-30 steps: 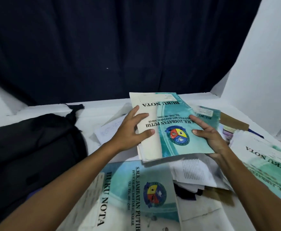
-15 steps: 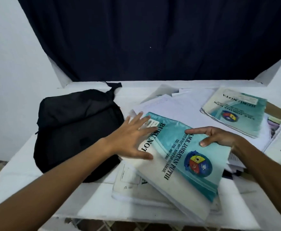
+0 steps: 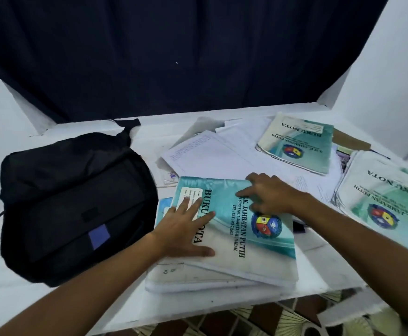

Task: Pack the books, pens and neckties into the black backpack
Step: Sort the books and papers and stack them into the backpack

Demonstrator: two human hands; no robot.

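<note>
Book (image 3: 244,241) lies flat under both hands' spread fingers (image 3: 190,207).

Two bare forearms, nothing worn

The left hand (image 3: 183,229) enters from seven o'clock, the right hand (image 3: 270,194) from four o'clock; no sleeves, rings or watch show.

White table (image 3: 40,294); dark blue curtain (image 3: 173,49) behind; loose white papers (image 3: 205,154); patterned floor (image 3: 258,318) below.
</note>
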